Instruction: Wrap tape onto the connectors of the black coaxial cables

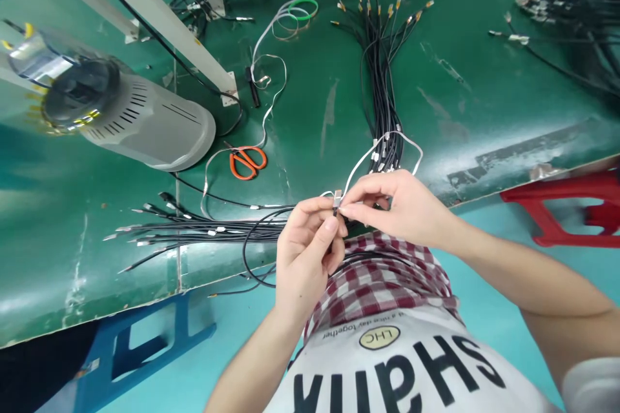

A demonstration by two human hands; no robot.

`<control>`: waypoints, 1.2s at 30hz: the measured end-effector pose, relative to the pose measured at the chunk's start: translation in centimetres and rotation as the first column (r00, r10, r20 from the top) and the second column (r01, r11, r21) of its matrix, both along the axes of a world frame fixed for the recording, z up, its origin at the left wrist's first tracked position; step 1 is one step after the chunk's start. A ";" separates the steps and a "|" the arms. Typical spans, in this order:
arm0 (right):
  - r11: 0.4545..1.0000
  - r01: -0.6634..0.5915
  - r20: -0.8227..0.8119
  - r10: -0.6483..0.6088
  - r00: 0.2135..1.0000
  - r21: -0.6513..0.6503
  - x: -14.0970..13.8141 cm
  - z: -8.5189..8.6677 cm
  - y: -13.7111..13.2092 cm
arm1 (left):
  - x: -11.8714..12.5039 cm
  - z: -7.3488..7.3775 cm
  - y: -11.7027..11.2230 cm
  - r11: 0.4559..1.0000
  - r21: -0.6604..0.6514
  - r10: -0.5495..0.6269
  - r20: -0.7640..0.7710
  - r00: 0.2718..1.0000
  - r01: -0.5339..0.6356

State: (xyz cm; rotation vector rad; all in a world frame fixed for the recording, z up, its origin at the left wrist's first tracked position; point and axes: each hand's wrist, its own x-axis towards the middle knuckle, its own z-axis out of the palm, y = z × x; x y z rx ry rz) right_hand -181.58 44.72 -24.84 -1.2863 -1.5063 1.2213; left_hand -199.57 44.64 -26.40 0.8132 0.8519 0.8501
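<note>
Near the table's front edge, my left hand (310,242) is closed on a black cable, its thumb and fingers pinching just below the cable's small metallic connector (338,195). My right hand (400,206) meets it there, thumb and forefinger pinched on a thin white strip (361,160) beside the connector. That strip loops up and over behind my right hand. Left of my hands lies a bundle of black cables (227,230). Beyond my right hand, another cable bundle (380,84) stretches away, with yellowish tips at its far end. My fingers partly hide the contact point.
Orange-handled scissors (248,162) lie left of my hands, near a grey-white machine (150,119) and a metal post (165,19). A green-and-white coil (303,10) sits farther back. More cables (566,32) are at right. Blue (140,348) and red (566,213) stools stand below the table edge.
</note>
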 end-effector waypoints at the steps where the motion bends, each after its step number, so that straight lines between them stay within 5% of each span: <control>1: 1.000 0.005 -0.003 -0.005 1.000 -0.003 -0.1 -0.1 0.0 | 0.0 -0.1 0.0 1.000 0.017 0.017 -0.006 1.000 -0.017; 21: 0.997 0.080 -0.099 -0.078 0.992 0.023 -0.6 -0.9 -0.2 | 0.4 -0.9 -0.2 0.983 0.169 0.088 -0.095 0.992 -0.071; 36: 0.995 -0.020 -0.259 -0.005 0.966 -0.096 0.0 -1.8 0.1 | 0.1 -0.8 -0.3 0.985 0.169 0.057 -0.126 0.990 -0.035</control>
